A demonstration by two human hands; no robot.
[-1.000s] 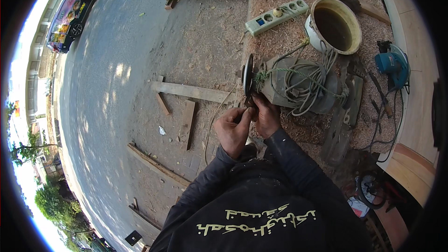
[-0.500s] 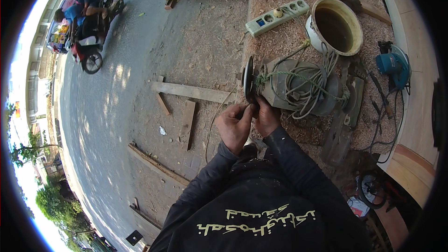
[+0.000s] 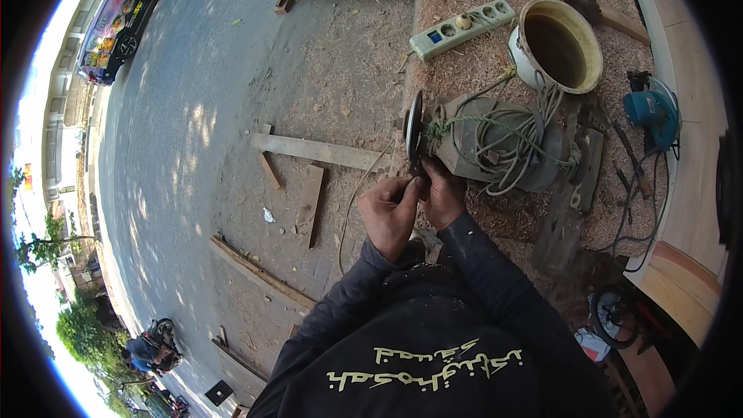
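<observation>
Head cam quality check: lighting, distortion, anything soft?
Head view: strong fisheye, black vignette, the plank bows; dappled tree shade on the road, sky blown out lower left; left hand and right hand at the grinding disc evenly lit, reasonably sharp.

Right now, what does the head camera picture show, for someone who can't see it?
A person's left hand and right hand pinch something small beside a grinding wheel on a cord-wrapped motor. Sawdust ground holds wood strips, a power strip and a bucket.

An outdoor roadside carpentry workshop: sawdust-covered ground (image 3: 495, 46), wood offcuts (image 3: 313, 151), a bench grinder motor (image 3: 495, 147), a blue power saw (image 3: 650, 108), an extension strip (image 3: 460, 29), beside a paved street (image 3: 178, 108) with a parked car (image 3: 116, 19).
</observation>
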